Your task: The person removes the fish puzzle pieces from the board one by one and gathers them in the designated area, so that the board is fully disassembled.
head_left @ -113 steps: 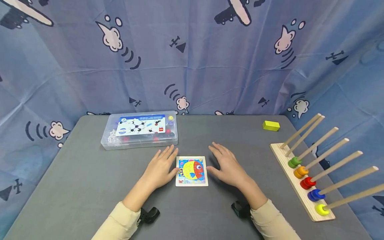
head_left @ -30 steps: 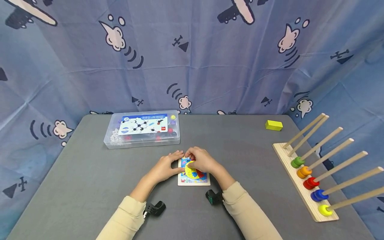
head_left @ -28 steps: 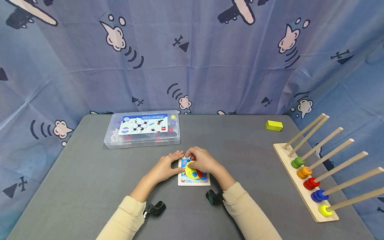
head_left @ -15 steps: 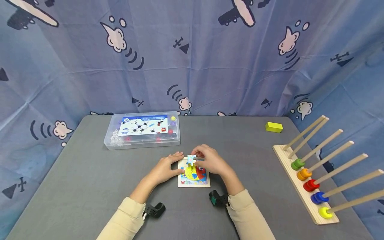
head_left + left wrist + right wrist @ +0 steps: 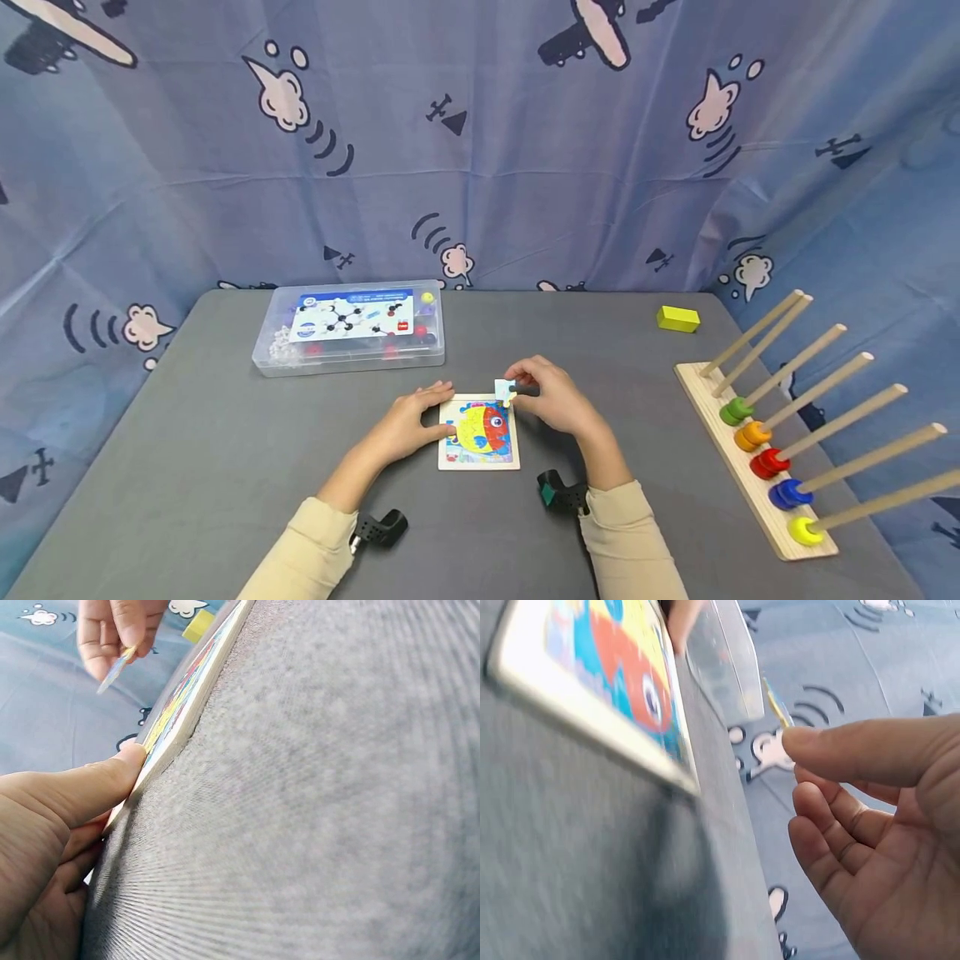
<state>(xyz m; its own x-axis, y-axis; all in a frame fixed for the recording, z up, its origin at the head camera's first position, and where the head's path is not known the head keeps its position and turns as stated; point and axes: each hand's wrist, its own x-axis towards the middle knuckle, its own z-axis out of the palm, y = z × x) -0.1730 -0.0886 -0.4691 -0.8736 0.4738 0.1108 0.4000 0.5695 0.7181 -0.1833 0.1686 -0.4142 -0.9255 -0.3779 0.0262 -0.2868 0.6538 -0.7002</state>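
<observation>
A square wooden jigsaw puzzle [image 5: 480, 460] with a yellow and red fish picture lies on the grey table. A pale patch shows in its upper left. My left hand [image 5: 408, 423] holds the left side of it, the thumb on top and the fingers along the edge, as the left wrist view shows. Over the puzzle's upper right corner, my right hand [image 5: 558, 402] pinches a small puzzle piece [image 5: 503, 390] between thumb and fingertips. In the right wrist view the piece [image 5: 777, 703] appears edge-on, clear of the board, and the other fingers are loosely bent.
Behind the puzzle stands a clear plastic case [image 5: 348, 329] of molecule model parts. A yellow block [image 5: 678, 318] sits at the back right. Along the right side is a wooden peg rack [image 5: 757, 467] with coloured rings. A patterned blue curtain [image 5: 480, 150] hangs behind the table.
From hovering beside the puzzle, both hands came onto it. The right hand lifted a piece from the upper left and carried it right. The left hand stayed at the left edge lately.
</observation>
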